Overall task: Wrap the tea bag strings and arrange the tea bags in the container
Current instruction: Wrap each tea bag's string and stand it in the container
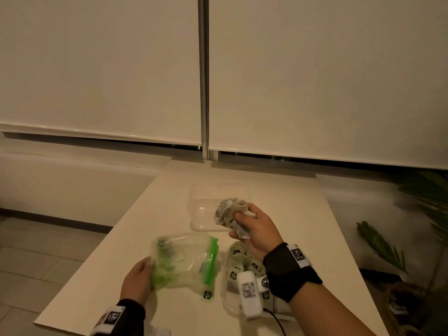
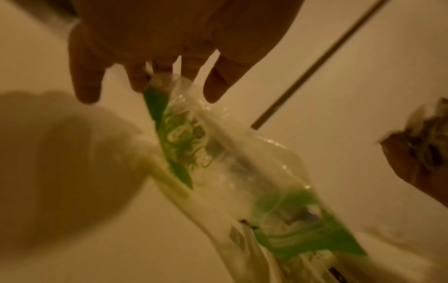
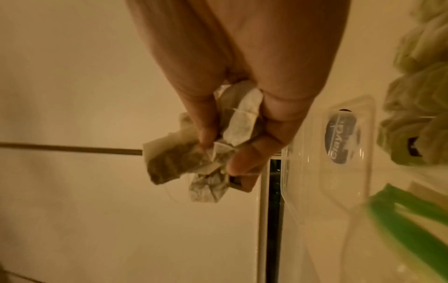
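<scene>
Tea bags drawn from pouch for wrapping.
Right hand clutches tea bag bunch; left hand grips plastic pouch, steadying it near tabletop's front edge.

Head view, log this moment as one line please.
right hand: holds tea bags above clear lid | left hand: grips zip bag | container: tea bags inside

home | roller blinds | tiled floor | houseplant

Bench bare at frame centre and right edge. Lower centre crowded: plastic bag, tea bags, apparently a clear container behind.
</scene>
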`<state>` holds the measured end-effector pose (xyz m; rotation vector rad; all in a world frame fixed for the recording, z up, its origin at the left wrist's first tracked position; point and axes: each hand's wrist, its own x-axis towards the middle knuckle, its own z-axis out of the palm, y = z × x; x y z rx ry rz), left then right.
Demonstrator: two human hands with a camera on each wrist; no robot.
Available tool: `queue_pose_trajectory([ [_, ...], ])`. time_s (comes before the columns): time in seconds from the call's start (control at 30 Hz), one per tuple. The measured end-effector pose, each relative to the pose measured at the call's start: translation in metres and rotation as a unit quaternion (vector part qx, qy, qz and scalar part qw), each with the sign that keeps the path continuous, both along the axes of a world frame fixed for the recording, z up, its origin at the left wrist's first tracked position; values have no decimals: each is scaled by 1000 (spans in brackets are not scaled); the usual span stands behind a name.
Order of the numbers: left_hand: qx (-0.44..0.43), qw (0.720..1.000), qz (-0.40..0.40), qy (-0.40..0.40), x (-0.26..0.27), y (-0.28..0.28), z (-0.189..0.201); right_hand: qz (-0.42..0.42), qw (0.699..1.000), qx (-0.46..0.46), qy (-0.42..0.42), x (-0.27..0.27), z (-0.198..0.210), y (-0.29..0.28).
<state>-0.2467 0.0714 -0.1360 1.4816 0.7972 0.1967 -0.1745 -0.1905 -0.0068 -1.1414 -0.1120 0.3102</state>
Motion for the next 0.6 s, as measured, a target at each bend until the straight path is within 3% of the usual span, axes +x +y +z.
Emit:
queue_pose_trajectory([
  [0.13, 235, 968, -80, 26, -4, -7, 13, 23, 995, 86, 46, -8, -2, -29],
  [0.2, 304, 948, -90, -28, -5, -24, 37, 28, 993, 110, 38, -10, 8, -41],
  [0.27, 325, 930, -105, -137, -5, -48, 65, 32, 993, 115, 21, -14, 26, -51],
  [0.33, 268, 922, -144, -241, -5, -73, 94, 40, 994, 106, 1, -20, 47, -59],
  [0.43, 71, 921, -236, -303, -3, -110, 123, 73, 993, 88, -28, -29, 74, -64],
  [0.5, -69, 918, -300, -251, 4, -137, 128, 89, 992, 77, -37, -35, 87, -66],
  [0.6, -209, 909, -336, -132, 13, -171, 123, 95, 992, 64, -51, -40, 97, -68],
])
